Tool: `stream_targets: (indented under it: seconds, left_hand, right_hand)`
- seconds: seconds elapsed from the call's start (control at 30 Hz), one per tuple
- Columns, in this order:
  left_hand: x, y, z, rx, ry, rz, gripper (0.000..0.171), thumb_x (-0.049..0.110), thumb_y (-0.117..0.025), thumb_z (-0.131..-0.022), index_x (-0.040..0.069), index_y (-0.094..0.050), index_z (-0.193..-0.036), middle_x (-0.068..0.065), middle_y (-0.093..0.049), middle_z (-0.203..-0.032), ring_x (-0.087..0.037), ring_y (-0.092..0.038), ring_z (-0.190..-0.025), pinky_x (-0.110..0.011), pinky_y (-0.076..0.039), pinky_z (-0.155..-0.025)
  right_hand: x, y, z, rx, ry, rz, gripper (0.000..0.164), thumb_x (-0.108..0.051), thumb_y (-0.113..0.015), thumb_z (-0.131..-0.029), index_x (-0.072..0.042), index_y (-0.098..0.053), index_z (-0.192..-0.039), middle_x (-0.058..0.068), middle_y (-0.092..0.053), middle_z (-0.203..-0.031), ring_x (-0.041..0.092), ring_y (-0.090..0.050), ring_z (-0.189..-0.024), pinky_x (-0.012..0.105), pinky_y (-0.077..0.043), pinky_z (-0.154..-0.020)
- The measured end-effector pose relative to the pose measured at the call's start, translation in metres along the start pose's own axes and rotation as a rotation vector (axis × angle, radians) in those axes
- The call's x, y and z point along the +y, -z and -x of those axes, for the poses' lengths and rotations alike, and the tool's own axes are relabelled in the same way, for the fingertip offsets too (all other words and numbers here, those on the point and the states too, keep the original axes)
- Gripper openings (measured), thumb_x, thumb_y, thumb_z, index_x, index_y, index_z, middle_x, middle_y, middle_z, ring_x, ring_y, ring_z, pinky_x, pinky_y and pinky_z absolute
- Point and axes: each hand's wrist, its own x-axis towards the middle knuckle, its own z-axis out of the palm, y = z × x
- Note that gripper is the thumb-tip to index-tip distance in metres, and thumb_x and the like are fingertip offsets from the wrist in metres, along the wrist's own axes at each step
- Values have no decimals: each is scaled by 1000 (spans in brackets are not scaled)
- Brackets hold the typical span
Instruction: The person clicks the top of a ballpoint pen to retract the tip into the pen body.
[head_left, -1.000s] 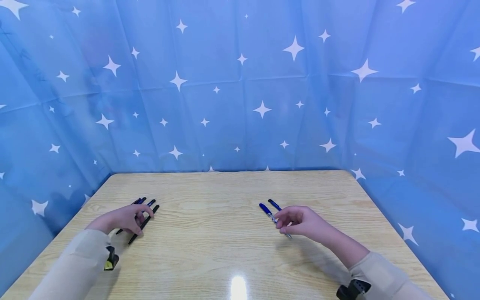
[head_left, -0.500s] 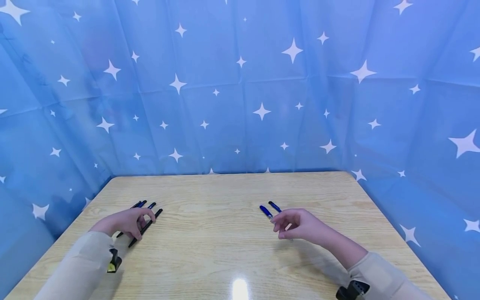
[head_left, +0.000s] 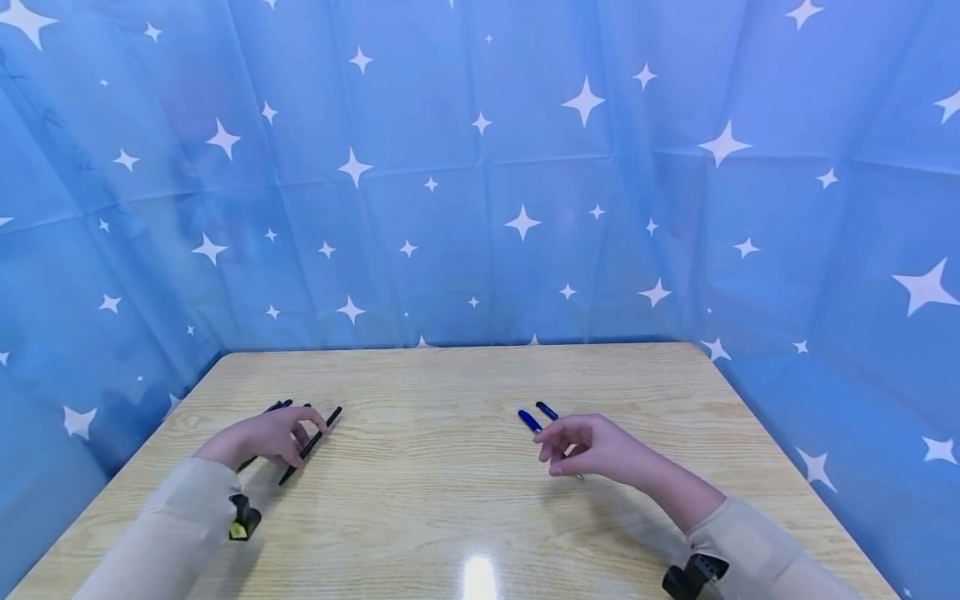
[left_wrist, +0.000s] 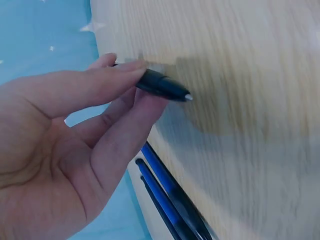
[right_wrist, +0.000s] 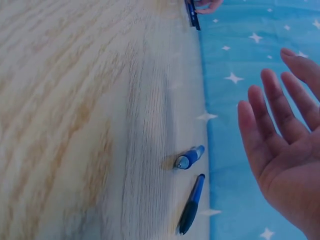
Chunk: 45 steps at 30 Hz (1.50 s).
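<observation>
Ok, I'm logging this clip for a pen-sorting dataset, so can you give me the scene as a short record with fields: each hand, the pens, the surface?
left hand: pinches a black pen
right hand: open, holds nothing, above the blue pens
pens by left hand: dark pens lying side by side on the table
pens by right hand: two blue ones, apart from each other
surface: wooden table
backdrop: blue cloth with white stars
</observation>
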Motion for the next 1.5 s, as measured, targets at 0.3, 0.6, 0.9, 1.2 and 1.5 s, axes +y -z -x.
stream_targets:
  seconds: [0.3,0.6,0.9,1.2,1.5]
  left_hand:
    - [28,-12,-6,-32,-111,26,53,-20,-66,-76,7,-58,-121,-14,-54,-106,-24,-58,-76,-38,-53,-58]
    - [59,-27,-5,0,-194,74,51,-16,-64,-82,6,-55,-127,-16,-52,-115,-30,-61,-94,-41,-56,-69]
    - [91,-45,-9,33,-300,100,53,-17,-63,-82,13,-57,-126,-14,-54,-113,-37,-63,-98,-39,-56,-68]
    - [117,-59,-7,28,-477,56,52,-15,-62,-86,13,-55,-129,-16,-53,-118,-29,-62,-99,-35,-56,-75]
    - [149,-79,3,6,-617,45,53,-13,-62,-87,15,-55,-130,-15,-55,-120,-32,-63,-100,-32,-56,-72]
  right_hand:
    - [0,0,-10,27,-7,-24,35,-4,-70,-89,1,-62,-123,13,-67,-103,26,-64,-94,34,-55,-80]
    - [1,-3,-16,24,6,-21,34,-4,-70,-89,-1,-63,-122,12,-68,-103,26,-64,-95,35,-54,-81]
    - [-1,-5,-21,40,-15,-6,33,-8,-71,-89,-6,-64,-122,10,-67,-104,28,-63,-97,35,-53,-84]
    - [-6,-7,-27,75,22,-29,35,-8,-71,-89,-3,-64,-123,10,-67,-103,25,-63,-95,34,-54,-82]
    - [-18,-11,-35,137,43,-32,37,-11,-73,-88,0,-63,-122,14,-67,-104,29,-62,-96,34,-54,-77]
